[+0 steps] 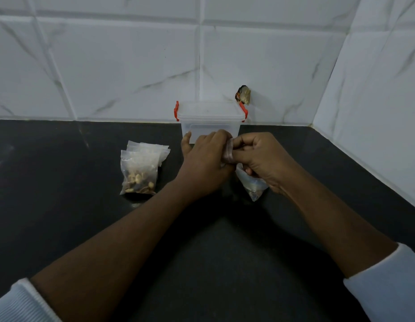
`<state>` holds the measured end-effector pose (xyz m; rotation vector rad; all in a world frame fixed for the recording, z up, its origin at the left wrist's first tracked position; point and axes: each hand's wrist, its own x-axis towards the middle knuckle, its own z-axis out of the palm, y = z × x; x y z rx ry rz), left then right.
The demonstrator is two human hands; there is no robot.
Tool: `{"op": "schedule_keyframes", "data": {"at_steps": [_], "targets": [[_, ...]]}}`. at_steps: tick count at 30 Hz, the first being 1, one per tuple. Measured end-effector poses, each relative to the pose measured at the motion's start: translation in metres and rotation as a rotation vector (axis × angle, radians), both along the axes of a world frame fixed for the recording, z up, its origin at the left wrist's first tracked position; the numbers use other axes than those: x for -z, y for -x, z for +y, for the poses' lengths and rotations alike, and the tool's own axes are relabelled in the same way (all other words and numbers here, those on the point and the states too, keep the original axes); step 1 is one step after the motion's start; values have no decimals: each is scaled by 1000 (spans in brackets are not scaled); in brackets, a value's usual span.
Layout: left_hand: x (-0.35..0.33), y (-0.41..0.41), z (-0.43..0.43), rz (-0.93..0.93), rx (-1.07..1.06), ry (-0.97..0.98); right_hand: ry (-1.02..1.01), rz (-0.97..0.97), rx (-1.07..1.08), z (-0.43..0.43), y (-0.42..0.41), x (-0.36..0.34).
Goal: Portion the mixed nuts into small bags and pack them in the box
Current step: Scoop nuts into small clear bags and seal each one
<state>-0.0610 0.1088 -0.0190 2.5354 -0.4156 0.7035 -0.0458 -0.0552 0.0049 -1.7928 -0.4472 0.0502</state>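
Head view: in the middle of the frame the left hand (205, 165) and the right hand (265, 159) are meeting knuckle to knuckle. Both sets of fingers (221, 138) are curling in and pinching the mouth of a small bag (254, 185) of mixed nuts. The bag's long axis is running from that pinched top between the hands down toward the lower right. There its filled bottom is showing under the right hand and seems to be resting on the dark table (62, 177). I judge the mouth is being pressed closed.

The clear box (210, 126) is standing just beyond the fingers, toward upper centre, against the tiled wall. The left thumb is overlapping its lower front corner, though I cannot tell whether it is touching, so the left hand is the nearer one. The lid (208, 110) is sitting on, with red latches (177, 111) at both ends, so it will probably need opening before packing. Through the cloudy wall I cannot tell whether anything is inside.

Left of the hands, a pile of filled bags (139, 173) is lying on the table, the front one showing nuts in its lower half. A crumpled wrapper (244, 95) is sitting by the wall behind the box's right end.
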Motion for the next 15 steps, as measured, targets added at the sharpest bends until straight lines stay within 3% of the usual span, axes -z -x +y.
{"op": "schedule_keyframes", "data": {"at_steps": [7, 10, 13, 15], "targets": [[-1, 4, -1, 57, 29, 99, -11, -40, -50, -5, 4, -7], [-4, 4, -10, 51, -10, 201, 58, -193, 5, -18, 3, -21], [-14, 3, -12, 132, -57, 261, 484, -418, 169, -54, -15, -31], [-18, 2, -15, 244, -84, 324, 817, -351, 174, -79, -30, -28]]}}
